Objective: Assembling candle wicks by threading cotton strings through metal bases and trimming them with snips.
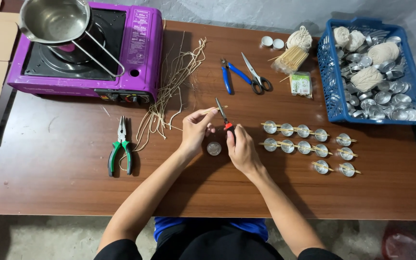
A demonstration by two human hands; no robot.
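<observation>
Wooden table (63,183) under both hands, against a grey wall (246,12).

Bare forearms, black short sleeves at the upper arms, blue garment at the lap

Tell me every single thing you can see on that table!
Stove: one, purple, far left corner.
Pot: one, silver, on the stove.
Wicks: a loose bunch, pale, beside the stove.
Green pliers: one, left of the hands.
Blue pliers: one, far middle.
Scissors: one, black handles, beside the blue pliers.
Sticks: one bundle, tan, near the basket.
Basket: one, blue, far right, holding string balls and metal cups.
Cups with sticks: about twelve, silver, in rows at right.
Single cup: one, silver, between the hands.
Left hand: pinches a wick.
Right hand: holds a small red-handled tool.
</observation>
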